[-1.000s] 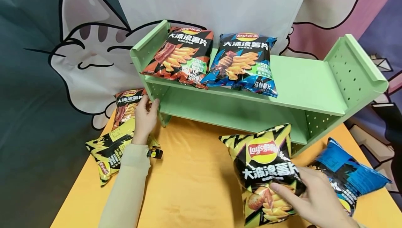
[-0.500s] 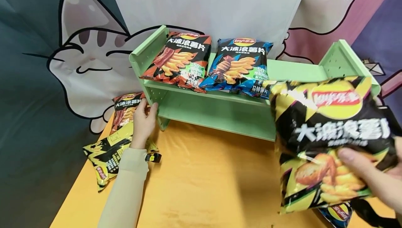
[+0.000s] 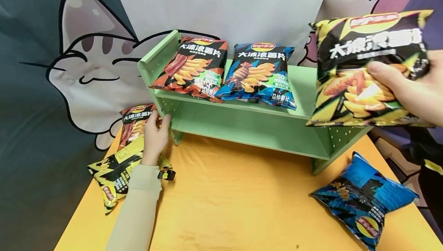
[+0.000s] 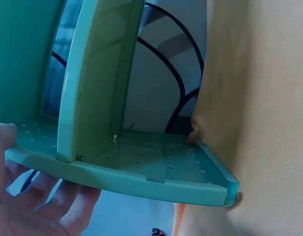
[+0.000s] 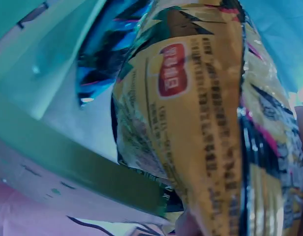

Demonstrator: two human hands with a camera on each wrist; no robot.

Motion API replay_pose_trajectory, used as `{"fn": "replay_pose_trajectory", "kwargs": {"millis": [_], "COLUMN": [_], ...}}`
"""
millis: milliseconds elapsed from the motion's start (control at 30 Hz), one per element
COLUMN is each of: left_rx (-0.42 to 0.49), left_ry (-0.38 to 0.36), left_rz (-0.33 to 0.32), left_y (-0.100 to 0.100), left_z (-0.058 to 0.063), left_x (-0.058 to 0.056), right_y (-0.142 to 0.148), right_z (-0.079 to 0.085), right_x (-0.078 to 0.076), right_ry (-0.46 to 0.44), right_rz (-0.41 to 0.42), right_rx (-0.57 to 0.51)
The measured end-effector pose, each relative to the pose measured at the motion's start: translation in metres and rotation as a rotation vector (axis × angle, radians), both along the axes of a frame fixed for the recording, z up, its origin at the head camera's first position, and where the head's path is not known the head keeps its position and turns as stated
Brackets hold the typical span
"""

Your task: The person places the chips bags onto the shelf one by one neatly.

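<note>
My right hand (image 3: pixel 412 89) grips a yellow-and-black bag of potato chips (image 3: pixel 367 57), thumb across its front, raised before the right end of a green two-tier shelf (image 3: pixel 249 128). The right wrist view shows the printed back of this chip bag (image 5: pixel 205 123) close by the shelf's edge (image 5: pixel 68 157). My left hand (image 3: pixel 155 137) holds the shelf's left side panel; in the left wrist view, the thumb and fingers of the left hand (image 4: pixel 48 209) lie on opposite sides of that panel's edge (image 4: pixel 141 182). A red chip bag (image 3: pixel 199 66) and a blue one (image 3: pixel 257 72) lie side by side on the top tier.
Left of the shelf, another red chip bag (image 3: pixel 135 124) and a yellow one (image 3: pixel 119 170) lie on the orange table (image 3: pixel 221 205). A blue chip bag (image 3: pixel 367 197) lies face down at the table's right. A cartoon-printed backdrop (image 3: pixel 93 66) hangs behind.
My right hand has lifted the yellow chip bag from low over the table, up and to the right, to the shelf's right end. The left hand keeps its hold on the side panel.
</note>
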State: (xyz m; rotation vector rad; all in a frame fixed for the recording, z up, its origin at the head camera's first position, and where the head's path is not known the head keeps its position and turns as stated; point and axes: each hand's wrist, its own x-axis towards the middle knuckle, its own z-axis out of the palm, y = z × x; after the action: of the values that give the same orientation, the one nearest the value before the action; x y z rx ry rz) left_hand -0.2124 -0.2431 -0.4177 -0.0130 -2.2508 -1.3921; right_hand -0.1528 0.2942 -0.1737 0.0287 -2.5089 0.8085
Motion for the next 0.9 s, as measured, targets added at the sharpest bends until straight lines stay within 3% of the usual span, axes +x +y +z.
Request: {"fn": "replay_pose_trajectory", "kwargs": {"millis": [167,233,367,533,633,733,867,900], "left_rx": [-0.005,-0.008,-0.012,-0.011,-0.002,0.012,0.022,0.021], "left_ry": [0.002,0.003,0.006,0.024,0.031,0.026,0.006,0.003], "left_rz": [0.008,0.009,0.013,0.007,-0.001,-0.001,0.006,0.010], "left_y": [-0.002,-0.002,-0.002,-0.001,0.000,0.008,0.019,0.019], "left_z": [-0.005,-0.006,-0.009,-0.010,-0.008,0.008,0.027,0.027], "left_x": [0.002,0.003,0.002,0.000,-0.001,0.007,0.016,0.016], "right_y": [-0.020,-0.026,-0.033,-0.042,-0.046,-0.045,-0.042,-0.041], "right_z": [0.017,0.016,0.011,0.004,-0.001,-0.004,-0.005,-0.005], "right_x": [-0.016,-0.021,-0.030,-0.038,-0.039,-0.039,-0.041,-0.042], "right_ry": [-0.173,-0.227,-0.260,-0.336,-0.289,-0.214,-0.189,-0.179], "right_rz": [-0.092,-0.073,-0.028,-0.085,-0.087,-0.055,0.009,0.032], "right_rx": [0.468,0.561,0.658,0.717,0.762,0.800,0.827,0.832]}}
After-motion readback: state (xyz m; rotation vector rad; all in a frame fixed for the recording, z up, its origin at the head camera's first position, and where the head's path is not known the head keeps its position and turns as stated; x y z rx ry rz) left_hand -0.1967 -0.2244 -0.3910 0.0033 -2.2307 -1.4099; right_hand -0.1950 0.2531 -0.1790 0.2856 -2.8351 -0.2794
